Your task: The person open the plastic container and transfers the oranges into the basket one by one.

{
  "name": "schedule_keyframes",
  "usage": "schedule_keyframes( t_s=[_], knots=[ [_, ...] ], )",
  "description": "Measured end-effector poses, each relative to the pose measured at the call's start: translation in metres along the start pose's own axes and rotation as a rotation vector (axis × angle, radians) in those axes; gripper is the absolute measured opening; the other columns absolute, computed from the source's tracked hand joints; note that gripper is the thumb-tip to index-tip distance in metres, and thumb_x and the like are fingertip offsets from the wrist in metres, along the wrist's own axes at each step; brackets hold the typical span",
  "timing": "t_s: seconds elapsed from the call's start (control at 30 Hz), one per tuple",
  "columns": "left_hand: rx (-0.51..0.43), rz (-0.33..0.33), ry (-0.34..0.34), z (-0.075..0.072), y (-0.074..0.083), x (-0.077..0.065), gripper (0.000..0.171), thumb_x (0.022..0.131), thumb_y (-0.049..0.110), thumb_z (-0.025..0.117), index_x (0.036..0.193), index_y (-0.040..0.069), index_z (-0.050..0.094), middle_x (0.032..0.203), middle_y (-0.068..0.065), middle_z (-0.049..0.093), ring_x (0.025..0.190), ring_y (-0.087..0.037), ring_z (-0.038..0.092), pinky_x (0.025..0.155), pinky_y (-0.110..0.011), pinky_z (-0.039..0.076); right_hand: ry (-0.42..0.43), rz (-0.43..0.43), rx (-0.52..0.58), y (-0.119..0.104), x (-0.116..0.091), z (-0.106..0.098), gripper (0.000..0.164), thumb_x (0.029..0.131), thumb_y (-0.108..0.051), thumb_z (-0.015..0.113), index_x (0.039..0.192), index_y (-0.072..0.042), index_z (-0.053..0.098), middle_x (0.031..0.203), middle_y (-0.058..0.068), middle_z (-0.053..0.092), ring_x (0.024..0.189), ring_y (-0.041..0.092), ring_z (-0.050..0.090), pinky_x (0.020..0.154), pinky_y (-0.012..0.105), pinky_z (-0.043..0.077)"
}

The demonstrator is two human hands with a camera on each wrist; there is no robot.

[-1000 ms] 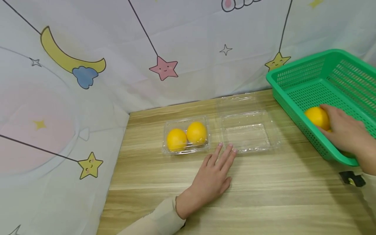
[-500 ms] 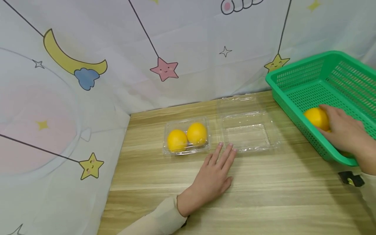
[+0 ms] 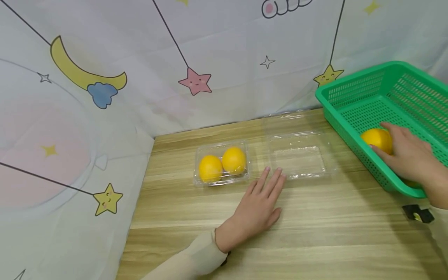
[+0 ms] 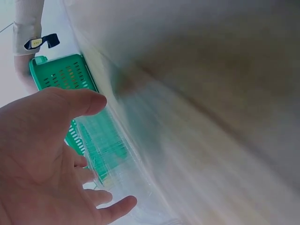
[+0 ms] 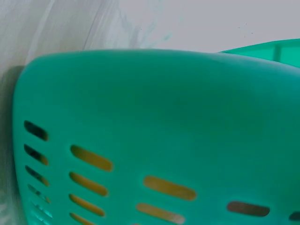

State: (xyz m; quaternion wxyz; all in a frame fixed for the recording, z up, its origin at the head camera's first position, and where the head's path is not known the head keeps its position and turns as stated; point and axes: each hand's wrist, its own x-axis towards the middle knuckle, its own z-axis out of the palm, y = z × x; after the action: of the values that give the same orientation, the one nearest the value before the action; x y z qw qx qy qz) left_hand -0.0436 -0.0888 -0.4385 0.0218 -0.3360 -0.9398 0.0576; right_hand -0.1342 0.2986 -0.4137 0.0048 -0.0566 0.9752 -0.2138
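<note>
Nudging the clear box (image 3: 297,160) a bit right, leaving less gap to the green basket (image 3: 379,107), with straight-fingered left hand (image 3: 256,208), gripping nothing; holding an orange (image 3: 376,140) inside the basket's left side with curled right hand (image 3: 410,156)

The left sleeve (image 3: 185,264) was cream-coloured, long and softly creased, ending at the wrist in a plain cuff (image 3: 211,249), with a small dark piece (image 3: 226,259) peeking out beneath. The right sleeve (image 4: 29,21) was equally pale and looked finely ribbed; a black strap (image 4: 52,40) stuck out beside its end, bearing a small yellowish tag (image 4: 36,43). The left hand (image 3: 257,204) and right hand (image 3: 413,155) were bare.
</note>
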Motion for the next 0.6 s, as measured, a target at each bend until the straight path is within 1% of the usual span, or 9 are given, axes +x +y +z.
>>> schedule_keyframes(
  t_s=[0.1,0.27,0.4,0.6],
  knots=[
    [-0.008,0.003,-0.005,-0.002,-0.001,0.004,0.091,0.103,0.048,0.064,0.17,0.007,0.017,0.179,-0.01,0.01,0.164,-0.034,0.014,0.12,-0.045,0.042,0.011,-0.001,0.01,-0.002,0.0,-0.002,0.073,0.111,-0.028,0.052,0.16,0.014,0.019,0.141,0.052,0.033,0.11,0.065,0.044,0.08,0.073,0.035],
    [-0.06,0.007,-0.024,-0.002,-0.003,0.01,0.09,0.104,0.045,0.063,0.171,0.008,0.014,0.18,-0.009,0.007,0.165,-0.034,0.011,0.122,-0.046,0.04,0.021,-0.001,0.045,-0.003,0.0,-0.004,0.075,0.113,-0.038,0.042,0.16,0.016,0.018,0.143,0.053,0.032,0.114,0.066,0.041,0.085,0.077,0.03],
    [-0.091,0.006,-0.033,-0.003,-0.005,0.016,0.092,0.104,0.045,0.063,0.171,0.008,0.012,0.18,-0.009,0.004,0.165,-0.034,0.009,0.123,-0.047,0.038,0.038,0.003,0.063,-0.004,0.001,-0.003,0.076,0.114,-0.041,0.035,0.16,0.016,0.017,0.144,0.053,0.031,0.117,0.068,0.038,0.089,0.079,0.026],
    [-0.116,-0.005,-0.051,-0.007,-0.005,0.019,0.093,0.105,0.047,0.063,0.171,0.01,0.01,0.18,-0.01,0.003,0.165,-0.033,0.005,0.124,-0.048,0.037,0.045,0.004,0.075,-0.003,0.002,-0.003,0.076,0.114,-0.04,0.034,0.161,0.016,0.015,0.144,0.054,0.032,0.118,0.069,0.038,0.09,0.082,0.026]
  ],
)
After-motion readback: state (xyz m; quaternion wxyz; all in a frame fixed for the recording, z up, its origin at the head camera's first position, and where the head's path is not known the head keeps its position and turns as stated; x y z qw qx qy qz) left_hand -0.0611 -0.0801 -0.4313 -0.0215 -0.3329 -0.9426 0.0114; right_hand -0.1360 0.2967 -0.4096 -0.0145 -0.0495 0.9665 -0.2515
